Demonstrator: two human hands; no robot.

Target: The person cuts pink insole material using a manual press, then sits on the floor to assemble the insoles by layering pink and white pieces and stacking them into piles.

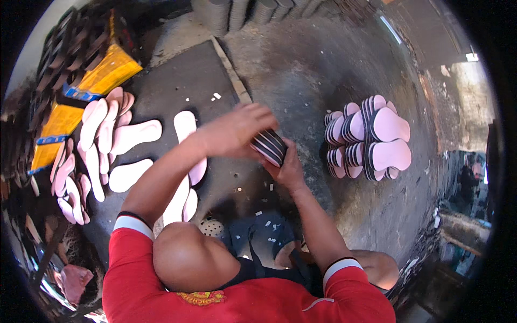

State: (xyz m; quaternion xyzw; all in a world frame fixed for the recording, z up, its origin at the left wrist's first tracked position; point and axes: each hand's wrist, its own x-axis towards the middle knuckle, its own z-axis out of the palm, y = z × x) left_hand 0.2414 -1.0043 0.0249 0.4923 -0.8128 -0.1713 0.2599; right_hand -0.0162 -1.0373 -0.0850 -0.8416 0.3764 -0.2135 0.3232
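Note:
In front of me, a small stack of shoe soles [269, 146] with pink and black layers is held up between my hands. My right hand [288, 169] is closed round its near right side. My left hand [242, 127], slightly blurred, curls over the far left end, fingers bent across the top. Part of the stack is hidden by the hands. Left of my left forearm lie loose pink insoles [137, 134], spread and overlapping. More pink insoles [186, 125] sit partly under that forearm.
At the right stand grouped stacks of pink and black soles [390, 126]. Yellow boxes [110, 67] with dark pieces line the far left. Grey stacks [215, 13] stand at the back. White scraps [216, 96] dot the dark floor mat [177, 70].

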